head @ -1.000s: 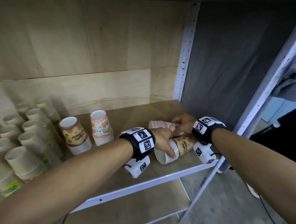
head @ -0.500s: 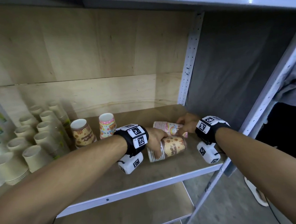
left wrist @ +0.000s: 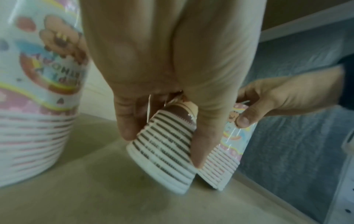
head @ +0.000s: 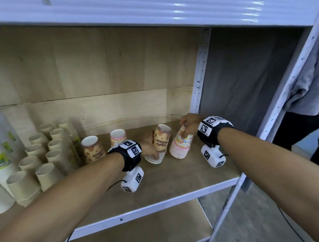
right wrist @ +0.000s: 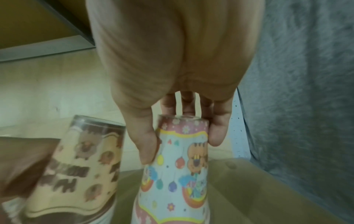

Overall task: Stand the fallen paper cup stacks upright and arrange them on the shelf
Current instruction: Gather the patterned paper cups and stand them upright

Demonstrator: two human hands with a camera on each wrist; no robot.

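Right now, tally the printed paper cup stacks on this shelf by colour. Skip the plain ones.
Brown print: 2, the free brown stack and the held brown stack gripped by the left hand.
Pink print: 2, the free pink stack and the held pink stack gripped by the right hand.
Total: 4.

Head view evenly lit, glare streaks on glossy upper shelf beam [head: 148, 7], soft shadows behind plain cup stacks [head: 50, 146], wide-angle bending at edges; both wrist views dimmer, greenish, motion-blurred, cup print possibly unreadable
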